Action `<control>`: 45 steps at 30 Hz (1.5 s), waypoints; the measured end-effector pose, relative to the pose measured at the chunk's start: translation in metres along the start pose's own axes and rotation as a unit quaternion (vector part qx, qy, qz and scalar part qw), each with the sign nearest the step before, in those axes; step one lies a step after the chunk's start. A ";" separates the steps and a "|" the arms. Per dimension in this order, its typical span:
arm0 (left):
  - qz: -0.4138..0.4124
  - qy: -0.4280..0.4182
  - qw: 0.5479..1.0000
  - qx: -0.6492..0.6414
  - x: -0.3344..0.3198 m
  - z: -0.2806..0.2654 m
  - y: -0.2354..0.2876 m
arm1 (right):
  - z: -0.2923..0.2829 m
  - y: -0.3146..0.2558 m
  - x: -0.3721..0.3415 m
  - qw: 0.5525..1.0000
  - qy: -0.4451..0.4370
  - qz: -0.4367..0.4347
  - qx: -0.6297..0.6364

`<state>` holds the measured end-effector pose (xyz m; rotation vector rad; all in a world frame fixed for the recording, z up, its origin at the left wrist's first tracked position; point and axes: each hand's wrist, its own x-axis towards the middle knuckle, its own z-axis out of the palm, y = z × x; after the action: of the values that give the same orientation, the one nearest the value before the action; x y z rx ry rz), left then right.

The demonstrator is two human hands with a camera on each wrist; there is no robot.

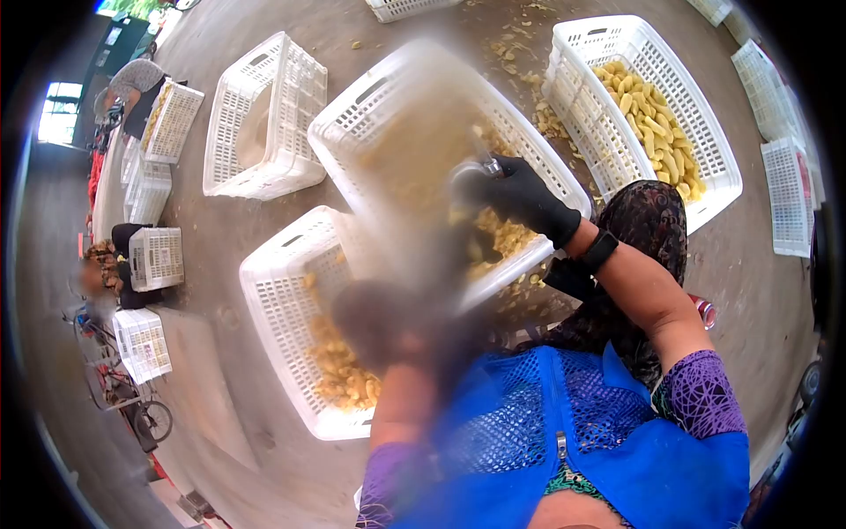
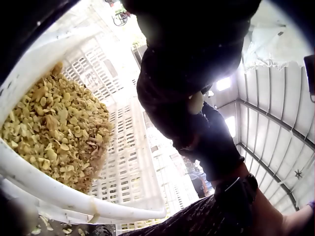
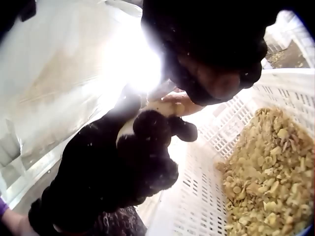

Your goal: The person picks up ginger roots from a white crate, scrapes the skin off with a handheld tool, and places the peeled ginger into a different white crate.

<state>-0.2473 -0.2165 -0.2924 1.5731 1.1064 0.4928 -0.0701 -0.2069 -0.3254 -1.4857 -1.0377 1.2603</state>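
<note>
The pale piece (image 3: 156,106) sits over the middle crate (image 1: 330,132), between two gloved hands. The left hand (image 3: 113,162) curls its thumb and fingers round it, pinching it firmly, with part of its surface showing past the fingertips. The right hand (image 1: 533,201) has its fingers bent round a metal tool (image 1: 490,165) close by; blur and glare hide the tool's shape, and I cannot tell whether its edge meets the piece. This looks like peeling or trimming, partway through a large batch. Below, the crate holds a deep heap of scraps (image 2: 59,132), so a good deal of cutting seems done. In the right crate (image 1: 586,123), toward the far side, lie many smooth yellow pieces (image 1: 656,123), which I take to be finished ones. The near-left crate (image 1: 273,300) holds rougher yellowish lumps (image 1: 344,379), perhaps stock yet to be worked, though the view is too small to be sure. The piece in hand appears mostly pale where it shows, so much of its skin may be off; its covered side cannot be judged.
</note>
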 end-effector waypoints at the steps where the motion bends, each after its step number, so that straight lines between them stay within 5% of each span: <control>1: 0.012 -0.004 1.000 0.009 -0.001 0.003 -0.004 | -0.003 0.006 0.005 1.000 0.005 0.001 0.005; 4: 0.040 -0.006 0.998 0.044 -0.002 0.005 -0.006 | -0.010 0.022 0.014 0.998 -0.039 -0.057 -0.014; 6: 0.030 -0.001 0.998 0.061 0.000 0.005 -0.002 | -0.015 0.019 0.016 0.971 0.057 -0.161 -0.169; 10: 0.014 0.021 0.994 0.102 -0.004 -0.010 -0.001 | -0.039 0.049 0.037 0.959 0.097 -0.077 -0.256; 13: 0.012 0.031 0.994 0.103 -0.004 -0.013 -0.003 | -0.035 0.039 0.030 0.960 0.101 -0.120 -0.233; 16: 0.011 0.030 0.993 0.113 -0.003 -0.010 -0.003 | -0.031 0.018 0.021 0.987 0.073 -0.132 -0.058; 18: 0.010 0.030 0.992 0.121 -0.001 -0.010 -0.003 | -0.020 0.001 0.006 0.997 0.073 -0.019 -0.032; 21: 0.010 0.026 0.991 0.131 0.002 -0.008 -0.004 | -0.009 0.006 0.003 0.992 0.022 -0.056 0.111; 29: 0.014 0.012 0.987 0.160 0.011 -0.003 -0.006 | -0.013 0.012 0.009 0.996 -0.002 -0.010 -0.083; 31: 0.015 0.016 0.987 0.159 0.005 -0.004 -0.005 | -0.021 0.053 0.029 0.994 0.058 -0.093 -0.019; 32: 0.016 0.017 0.987 0.161 0.006 -0.007 -0.004 | -0.031 0.103 0.062 0.927 0.164 -0.278 -0.192; 33: 0.021 0.019 0.986 0.165 0.005 -0.010 -0.004 | -0.041 0.088 0.055 0.922 0.153 -0.180 -0.308; 36: 0.018 0.027 0.985 0.168 -0.003 -0.012 -0.007 | -0.037 0.067 0.042 0.883 0.158 -0.223 -0.381; 38: 0.013 0.028 0.986 0.165 -0.001 -0.014 -0.008 | -0.026 0.049 0.039 0.955 0.165 -0.176 -0.174; 41: 0.012 0.026 0.985 0.168 0.002 -0.012 -0.007 | -0.021 0.014 0.022 0.989 0.101 -0.051 -0.095; 45: 0.010 0.021 0.984 0.179 0.003 -0.009 -0.007 | -0.012 -0.002 0.001 0.999 0.035 -0.016 0.015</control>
<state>-0.2557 -0.2089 -0.2968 1.8932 1.2619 0.3542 -0.0579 -0.2070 -0.3227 -1.4739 -0.9882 1.1877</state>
